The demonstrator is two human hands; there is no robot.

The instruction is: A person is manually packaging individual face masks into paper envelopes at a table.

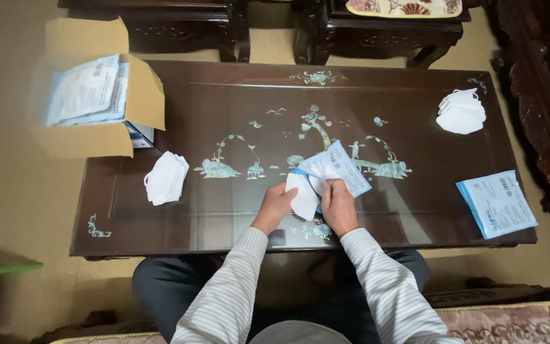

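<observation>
Your left hand (275, 205) is closed on a white folded mask (303, 196), pinching its lower edge. Your right hand (338, 207) sits just beside it, fingers curled around the lower end of a light-blue packet (342, 167). Mask and packet overlap between the two hands, the mask partly inside or against the packet mouth; which, you cannot tell. Both are held just above the near middle of the dark lacquered table (415, 114), over its pale inlaid tree-and-bird picture (313, 143).

Out to the left of your left hand, a small stack of white masks (166, 178) lies on the table. Farther left and beyond it, an open cardboard box (93, 89) sits at the table's far left corner, holding more light-blue packets (86, 89).

To the right of your right hand, well apart, a flat blue packet (496, 204) lies near the table's near right edge. Beyond that, toward the far right corner, sits another pile of white masks (460, 111).

Past the table's far edge stand dark carved wooden seats (383, 28), one with a patterned cushion (405, 7).
</observation>
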